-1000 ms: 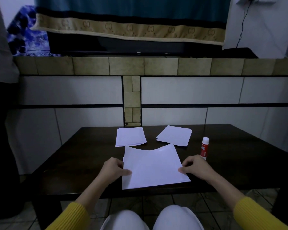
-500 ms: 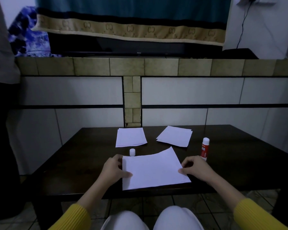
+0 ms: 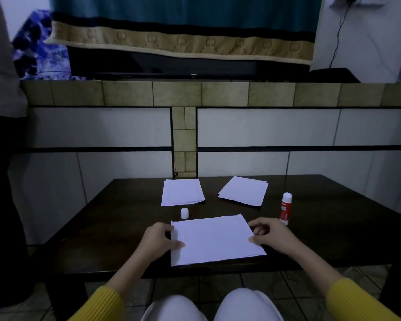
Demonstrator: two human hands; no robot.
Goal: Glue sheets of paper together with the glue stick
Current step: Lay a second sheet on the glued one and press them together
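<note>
While your left hand (image 3: 161, 237) and right hand (image 3: 272, 235) pinch the near sheets (image 3: 215, 239) at either edge, likely aligning them for bonding, the glue stick (image 3: 285, 208) stands just right.

- A dark wooden table (image 3: 125, 228) fills the lower middle of a dim room.
- Behind it, at 12 o'clock, a wall of large white tiles (image 3: 264, 128) is crossed by a black stripe.
- A tan tiled ledge (image 3: 225, 93) tops that wall, with a tan tile column (image 3: 184, 142) running down its centre.
- Above the ledge hangs a teal cloth with a beige patterned border (image 3: 183, 42).
- At 10 o'clock lies blue patterned fabric (image 3: 39, 49).
- At 2 o'clock, a black cable (image 3: 336, 38) runs down a white wall.
- At 6 o'clock, the floor is tiled (image 3: 276, 288).
</note>
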